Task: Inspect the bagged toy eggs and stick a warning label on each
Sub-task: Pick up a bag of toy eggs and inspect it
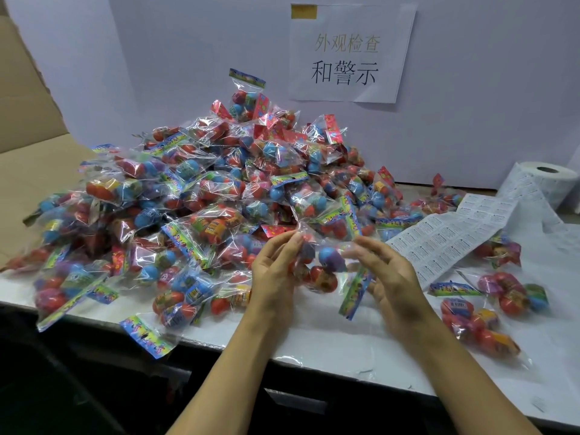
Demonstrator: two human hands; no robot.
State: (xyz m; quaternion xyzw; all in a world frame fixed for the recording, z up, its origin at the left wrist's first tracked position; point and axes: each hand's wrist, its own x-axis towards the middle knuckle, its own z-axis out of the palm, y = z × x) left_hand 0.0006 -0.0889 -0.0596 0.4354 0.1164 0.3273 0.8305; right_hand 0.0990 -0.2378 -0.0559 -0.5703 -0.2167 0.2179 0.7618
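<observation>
A clear bag of coloured toy eggs (pixel 324 265) hangs between my two hands above the table's front edge, its printed header card pointing down to the right. My left hand (pixel 276 274) pinches the bag's upper left side. My right hand (pixel 389 277) holds its right side with curled fingers. A big heap of the same bags (pixel 201 202) fills the table behind and to the left. A strip of white warning labels (pixel 452 233) runs from a label roll (pixel 543 183) at the right.
Three bags (pixel 508 293) lie apart at the right on the white table (pixel 345 343). An open cardboard box (pixel 28 146) stands at the left. A paper sign (pixel 348 54) hangs on the white back wall. Some bags overhang the table's front edge.
</observation>
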